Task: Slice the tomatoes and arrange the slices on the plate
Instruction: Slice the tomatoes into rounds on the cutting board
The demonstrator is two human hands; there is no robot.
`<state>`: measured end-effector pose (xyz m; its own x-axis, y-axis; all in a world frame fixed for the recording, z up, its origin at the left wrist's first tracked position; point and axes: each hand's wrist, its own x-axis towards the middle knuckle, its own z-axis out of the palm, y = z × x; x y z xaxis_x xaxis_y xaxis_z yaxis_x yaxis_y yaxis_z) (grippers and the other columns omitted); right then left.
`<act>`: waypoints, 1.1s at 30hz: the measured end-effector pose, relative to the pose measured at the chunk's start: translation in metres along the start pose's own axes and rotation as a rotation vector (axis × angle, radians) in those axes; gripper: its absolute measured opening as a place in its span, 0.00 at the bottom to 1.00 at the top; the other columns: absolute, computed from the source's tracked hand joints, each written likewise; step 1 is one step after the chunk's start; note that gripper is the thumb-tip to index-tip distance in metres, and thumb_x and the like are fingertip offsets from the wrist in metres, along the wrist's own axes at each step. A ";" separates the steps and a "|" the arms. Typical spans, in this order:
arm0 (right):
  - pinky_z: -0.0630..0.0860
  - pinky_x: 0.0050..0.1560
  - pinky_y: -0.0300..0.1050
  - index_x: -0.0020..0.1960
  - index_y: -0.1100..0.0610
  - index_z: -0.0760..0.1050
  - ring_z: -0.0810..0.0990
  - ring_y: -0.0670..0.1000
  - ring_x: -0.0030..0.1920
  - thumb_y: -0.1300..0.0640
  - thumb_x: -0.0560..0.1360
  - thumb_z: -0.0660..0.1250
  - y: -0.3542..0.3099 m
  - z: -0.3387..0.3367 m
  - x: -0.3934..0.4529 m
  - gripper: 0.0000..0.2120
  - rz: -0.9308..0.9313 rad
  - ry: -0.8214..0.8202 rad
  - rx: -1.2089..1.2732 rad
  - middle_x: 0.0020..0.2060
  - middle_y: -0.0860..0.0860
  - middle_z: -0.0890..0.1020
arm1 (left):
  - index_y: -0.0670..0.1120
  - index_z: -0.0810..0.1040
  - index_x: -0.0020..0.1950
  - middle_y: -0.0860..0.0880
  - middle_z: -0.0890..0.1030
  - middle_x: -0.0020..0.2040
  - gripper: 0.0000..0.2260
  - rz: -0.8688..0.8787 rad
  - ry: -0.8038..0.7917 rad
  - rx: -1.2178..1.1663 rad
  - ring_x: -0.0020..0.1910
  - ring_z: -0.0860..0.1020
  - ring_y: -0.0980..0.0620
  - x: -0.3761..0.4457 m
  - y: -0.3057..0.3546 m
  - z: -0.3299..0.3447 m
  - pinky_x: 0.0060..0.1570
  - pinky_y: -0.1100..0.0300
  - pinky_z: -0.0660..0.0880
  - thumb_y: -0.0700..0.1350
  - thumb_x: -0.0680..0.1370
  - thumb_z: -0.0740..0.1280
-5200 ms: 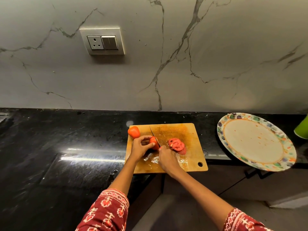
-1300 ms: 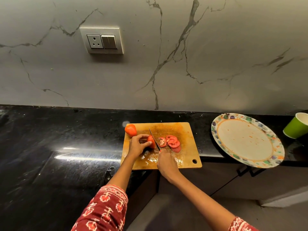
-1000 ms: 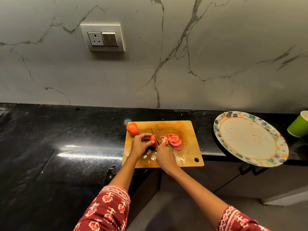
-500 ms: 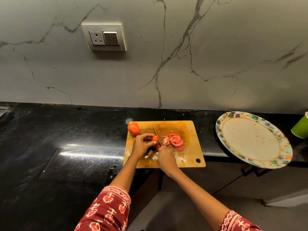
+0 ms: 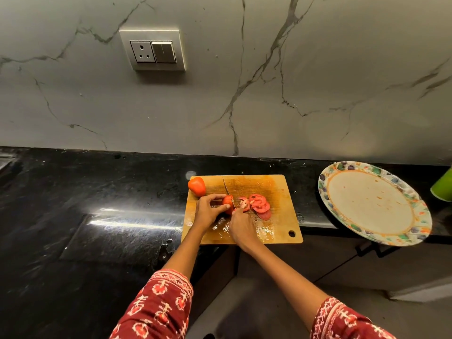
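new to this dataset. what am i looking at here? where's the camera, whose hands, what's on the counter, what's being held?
There is no robot here: a person works with bare hands. The single view comes from a wide-angle camera worn on the person's head, looking forward and down, so the arms enter from the bottom edge.

On the black counter lies a wooden cutting board. On it are a whole tomato at the far left corner, a part-cut tomato and a pile of cut slices.

The left hand holds the part-cut tomato steady. The right hand has its grip on a knife, blade against that tomato.

To the right sits a patterned plate with no slices on it, and a green cup at the frame edge.
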<state>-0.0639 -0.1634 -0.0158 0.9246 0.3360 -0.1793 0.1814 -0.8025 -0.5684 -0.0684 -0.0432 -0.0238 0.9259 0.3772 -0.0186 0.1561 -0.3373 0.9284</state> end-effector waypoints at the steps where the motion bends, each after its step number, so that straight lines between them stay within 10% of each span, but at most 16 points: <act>1: 0.73 0.43 0.49 0.59 0.65 0.68 0.80 0.61 0.51 0.63 0.80 0.52 0.001 0.001 -0.002 0.12 0.005 -0.001 0.004 0.50 0.62 0.80 | 0.40 0.79 0.56 0.44 0.81 0.54 0.16 0.001 -0.002 0.000 0.55 0.77 0.51 0.000 0.000 0.000 0.57 0.58 0.74 0.38 0.69 0.74; 7: 0.72 0.43 0.47 0.59 0.65 0.69 0.79 0.60 0.52 0.63 0.79 0.53 0.004 0.006 -0.007 0.12 0.045 -0.003 0.032 0.52 0.61 0.79 | 0.38 0.79 0.55 0.43 0.81 0.52 0.16 0.010 0.038 -0.007 0.52 0.78 0.52 -0.001 -0.001 0.002 0.50 0.68 0.73 0.36 0.68 0.74; 33: 0.73 0.50 0.50 0.61 0.66 0.67 0.77 0.61 0.57 0.63 0.80 0.51 -0.005 0.011 0.005 0.13 0.066 -0.011 -0.052 0.56 0.62 0.77 | 0.40 0.80 0.55 0.45 0.82 0.52 0.16 -0.013 0.031 -0.026 0.52 0.79 0.51 0.001 -0.005 0.002 0.55 0.60 0.75 0.38 0.68 0.75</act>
<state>-0.0639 -0.1520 -0.0222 0.9316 0.2866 -0.2238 0.1375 -0.8474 -0.5128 -0.0673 -0.0427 -0.0288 0.9128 0.4078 -0.0193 0.1583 -0.3100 0.9375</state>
